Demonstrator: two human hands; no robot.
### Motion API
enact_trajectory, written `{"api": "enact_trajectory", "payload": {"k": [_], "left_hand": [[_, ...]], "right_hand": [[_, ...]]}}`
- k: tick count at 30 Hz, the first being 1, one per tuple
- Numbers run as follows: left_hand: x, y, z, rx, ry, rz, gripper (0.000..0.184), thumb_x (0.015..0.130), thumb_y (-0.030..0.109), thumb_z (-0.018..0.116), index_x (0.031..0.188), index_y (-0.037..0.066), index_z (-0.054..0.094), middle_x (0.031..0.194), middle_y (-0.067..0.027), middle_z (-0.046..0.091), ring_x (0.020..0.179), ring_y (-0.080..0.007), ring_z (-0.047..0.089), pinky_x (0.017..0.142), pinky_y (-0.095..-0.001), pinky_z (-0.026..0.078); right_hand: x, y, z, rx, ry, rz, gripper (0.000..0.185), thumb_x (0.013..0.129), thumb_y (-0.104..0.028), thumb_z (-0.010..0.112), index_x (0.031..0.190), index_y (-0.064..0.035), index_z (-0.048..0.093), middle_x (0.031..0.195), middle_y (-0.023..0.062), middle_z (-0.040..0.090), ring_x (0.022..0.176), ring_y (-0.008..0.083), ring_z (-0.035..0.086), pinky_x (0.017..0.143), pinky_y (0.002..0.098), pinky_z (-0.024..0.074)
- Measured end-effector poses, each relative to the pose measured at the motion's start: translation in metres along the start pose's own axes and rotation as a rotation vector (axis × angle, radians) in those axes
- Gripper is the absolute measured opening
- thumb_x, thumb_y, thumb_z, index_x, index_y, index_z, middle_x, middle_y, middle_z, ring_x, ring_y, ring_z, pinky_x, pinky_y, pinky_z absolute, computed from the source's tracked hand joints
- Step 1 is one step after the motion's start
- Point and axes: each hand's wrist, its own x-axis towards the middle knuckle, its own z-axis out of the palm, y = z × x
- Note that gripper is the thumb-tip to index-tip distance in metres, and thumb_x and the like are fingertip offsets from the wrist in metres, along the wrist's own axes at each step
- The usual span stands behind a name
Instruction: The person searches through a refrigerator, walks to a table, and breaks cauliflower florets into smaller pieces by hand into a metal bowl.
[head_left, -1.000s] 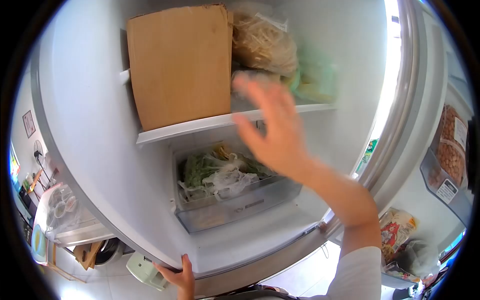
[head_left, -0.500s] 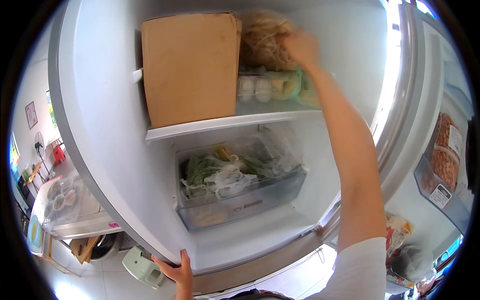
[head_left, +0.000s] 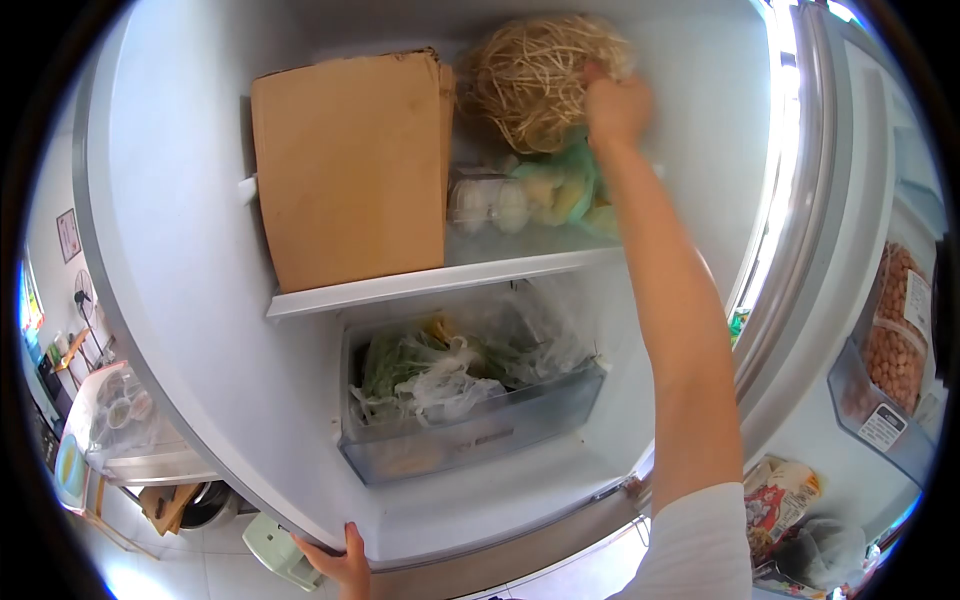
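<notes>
Fridge [head_left: 200,250]: door side wide apart from the body, so shelf and drawer both lie within reach from the front.
Door [head_left: 800,420]: swung out at the right, its bins lined with packs, likely so they can be taken without digging.
Cardboard box [head_left: 350,180]: fills the left of the shelf [head_left: 450,282], right up to the front edge; its bulk probably explains why smaller things crowd at the right.
Drawer [head_left: 480,440]: below the shelf, leafy greens [head_left: 395,365] and a white plastic bag [head_left: 455,390] rising over its front, apparently because it is full.
Stringy bundle [head_left: 530,85]: at the upper right of the shelf, above the green bag [head_left: 575,165].
Clear pack [head_left: 490,205]: white rounded items, beside the box, perhaps packed together so they cannot roll.
Right hand [head_left: 618,105]: fingers curled and closed on the bundle's right side, probably because that side faces the reaching arm.
Left hand [head_left: 343,568]: at the fridge's lower left edge, thumb and a finger spread, seemingly for steadiness; whether they clamp it, one cannot tell.
</notes>
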Motion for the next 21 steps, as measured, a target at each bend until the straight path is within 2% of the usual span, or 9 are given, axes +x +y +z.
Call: {"api": "enact_trajectory", "payload": {"k": [3, 6, 9, 12, 15, 16, 19, 21], "left_hand": [[-0.001, 0.001, 0.001, -0.041, -0.001, 0.004, 0.085, 0.066, 0.008, 0.069, 0.128, -0.013, 0.015, 0.129, -0.0255, 0.027, 0.118, -0.0322, 0.032, 0.097, -0.0397, 0.027], [0.000, 0.003, 0.001, -0.085, -0.013, 0.011, 0.083, 0.068, 0.006, 0.068, 0.128, -0.013, 0.014, 0.127, -0.0243, 0.029, 0.116, -0.0307, 0.034, 0.096, -0.0386, 0.029], [-0.001, -0.006, 0.003, -0.102, 0.019, 0.009, 0.080, 0.069, 0.005, 0.066, 0.128, -0.013, 0.014, 0.125, -0.0236, 0.031, 0.112, -0.0293, 0.037, 0.094, -0.0374, 0.031], [-0.002, -0.001, 0.005, -0.105, 0.029, 0.000, 0.078, 0.070, 0.004, 0.066, 0.127, -0.013, 0.015, 0.122, -0.0230, 0.034, 0.108, -0.0279, 0.040, 0.092, -0.0361, 0.033], [0.000, 0.010, 0.006, -0.092, 0.026, 0.002, 0.076, 0.071, 0.004, 0.065, 0.127, -0.014, 0.016, 0.119, -0.0225, 0.036, 0.104, -0.0267, 0.042, 0.090, -0.0354, 0.035], [-0.001, 0.011, 0.006, -0.088, 0.031, 0.003, 0.076, 0.071, 0.004, 0.065, 0.126, -0.014, 0.016, 0.118, -0.0223, 0.037, 0.103, -0.0264, 0.043, 0.089, -0.0353, 0.035], [-0.001, 0.007, 0.006, -0.074, 0.038, 0.043, 0.075, 0.072, 0.004, 0.065, 0.126, -0.014, 0.016, 0.118, -0.0220, 0.037, 0.102, -0.0260, 0.043, 0.088, -0.0354, 0.037], [-0.002, 0.009, 0.006, -0.078, 0.035, 0.029, 0.076, 0.071, 0.005, 0.066, 0.126, -0.014, 0.017, 0.118, -0.0220, 0.037, 0.102, -0.0262, 0.044, 0.087, -0.0356, 0.037]], "right_hand": [[-0.005, 0.002, 0.003, 0.014, 0.048, -0.057, 0.021, 0.071, -0.021, 0.060, 0.081, -0.0016, 0.062, 0.075, 0.0174, 0.063, 0.075, 0.0350, 0.060, 0.069, 0.0392, 0.0445], [-0.014, -0.007, -0.007, -0.178, -0.058, -0.103, 0.020, 0.072, -0.020, 0.059, 0.082, -0.0018, 0.060, 0.073, 0.0176, 0.062, 0.073, 0.0367, 0.059, 0.069, 0.0406, 0.0441], [-0.031, 0.002, -0.003, -0.176, -0.281, -0.185, 0.033, 0.073, -0.028, 0.064, 0.088, 0.0002, 0.057, 0.073, 0.0222, 0.058, 0.071, 0.0355, 0.055, 0.067, 0.0386, 0.0419], [-0.046, -0.002, 0.003, -0.139, -0.523, -0.325, 0.049, 0.072, -0.030, 0.065, 0.108, -0.0004, 0.050, 0.092, 0.0211, 0.058, 0.084, 0.0309, 0.056, 0.072, 0.0352, 0.0424], [-0.038, -0.012, -0.020, 0.063, -0.917, -0.135, 0.065, 0.065, -0.025, 0.070, 0.120, -0.0031, 0.043, 0.112, 0.0200, 0.050, 0.102, 0.0300, 0.049, 0.085, 0.0336, 0.0390], [-0.027, -0.013, -0.031, 0.132, -1.078, 0.077, 0.077, 0.062, -0.029, 0.074, 0.125, -0.0039, 0.039, 0.113, 0.0150, 0.050, 0.103, 0.0248, 0.048, 0.089, 0.0303, 0.0358], [-0.012, -0.005, -0.054, 0.149, -1.075, 0.118, 0.076, 0.062, -0.028, 0.074, 0.125, -0.0031, 0.039, 0.114, 0.0132, 0.049, 0.102, 0.0232, 0.048, 0.087, 0.0298, 0.0366], [-0.010, -0.011, -0.070, -0.079, -1.076, -0.016, 0.075, 0.064, -0.029, 0.073, 0.124, -0.0020, 0.039, 0.118, 0.0142, 0.048, 0.105, 0.0249, 0.048, 0.088, 0.0314, 0.0376]]}}
